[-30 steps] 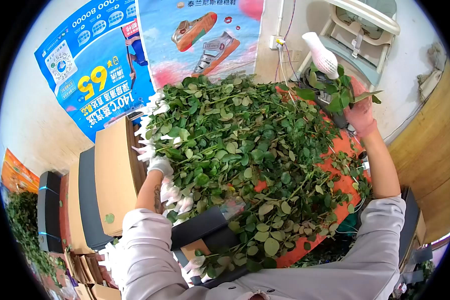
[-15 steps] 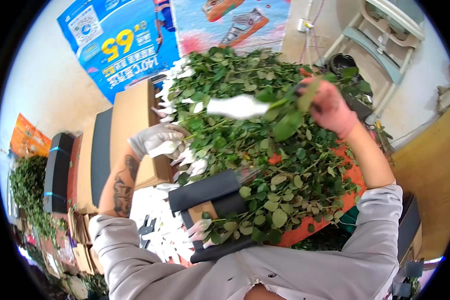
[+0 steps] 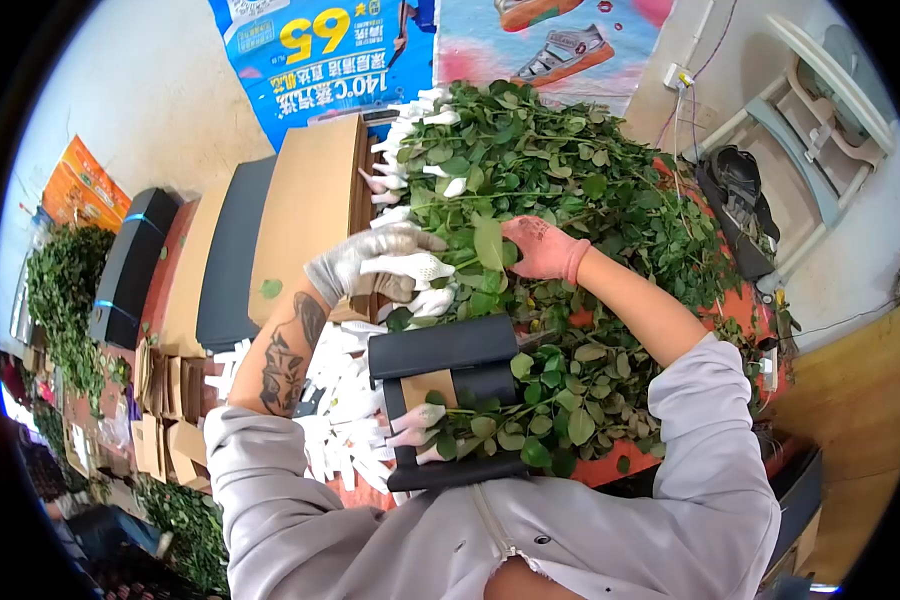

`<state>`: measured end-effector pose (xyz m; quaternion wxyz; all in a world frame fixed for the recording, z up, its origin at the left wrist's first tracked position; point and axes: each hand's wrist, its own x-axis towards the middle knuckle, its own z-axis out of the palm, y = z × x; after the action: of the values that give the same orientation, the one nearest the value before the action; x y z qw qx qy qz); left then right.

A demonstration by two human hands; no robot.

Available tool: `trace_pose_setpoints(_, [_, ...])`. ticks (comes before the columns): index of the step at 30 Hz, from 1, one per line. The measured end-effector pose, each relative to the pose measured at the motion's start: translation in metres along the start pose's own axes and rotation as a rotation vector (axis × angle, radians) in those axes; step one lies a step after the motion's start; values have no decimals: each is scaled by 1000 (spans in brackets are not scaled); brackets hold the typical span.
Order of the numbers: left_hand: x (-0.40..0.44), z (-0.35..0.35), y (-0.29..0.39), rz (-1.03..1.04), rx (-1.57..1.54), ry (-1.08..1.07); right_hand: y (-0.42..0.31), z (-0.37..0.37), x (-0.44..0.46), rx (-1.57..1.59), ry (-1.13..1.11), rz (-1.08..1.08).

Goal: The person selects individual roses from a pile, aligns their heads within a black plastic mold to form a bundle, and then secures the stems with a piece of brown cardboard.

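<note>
Gloved in grey-white, my left hand [image 3: 375, 262] has its fingers apart around a white-netted flower bud [image 3: 410, 266] at the left end of the leafy pile. My right hand [image 3: 542, 248], in a pink glove, is closed on a leafy stem [image 3: 488, 245] just right of that bud. Many green stems [image 3: 560, 150] lie beneath and behind both hands, their white-wrapped heads pointing left. Nearer my body, a black wrap [image 3: 442, 350] with a brown cardboard piece [image 3: 427, 390] lies by several pinkish netted buds [image 3: 415, 428].
Tall cardboard sheets [image 3: 305, 215] and black sheets [image 3: 235, 255] stand left of the pile. White net sleeves [image 3: 345, 430] are scattered on the red table [image 3: 615, 462]. A light high chair [image 3: 800, 150] and a black bag [image 3: 735, 200] are at the right.
My right hand has come left and down from the far right with the netted stem. My left hand has left the pile's edge and risen around the bud. The view has shifted.
</note>
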<state>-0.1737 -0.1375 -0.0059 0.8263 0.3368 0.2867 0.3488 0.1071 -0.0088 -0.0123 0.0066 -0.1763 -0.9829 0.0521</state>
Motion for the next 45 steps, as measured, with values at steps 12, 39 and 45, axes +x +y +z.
trace_pose_setpoints(12, [-92,150,-104,217,1477,387,171,-332,-244,-780,1304,640])
trace_pose_setpoints(39, [-117,89,-218,251,882,994,-119,59,-84,146,-377,60])
trace_pose_setpoints(45, [-96,112,-198,561,1332,1001,-133,46,-96,19,-294,142])
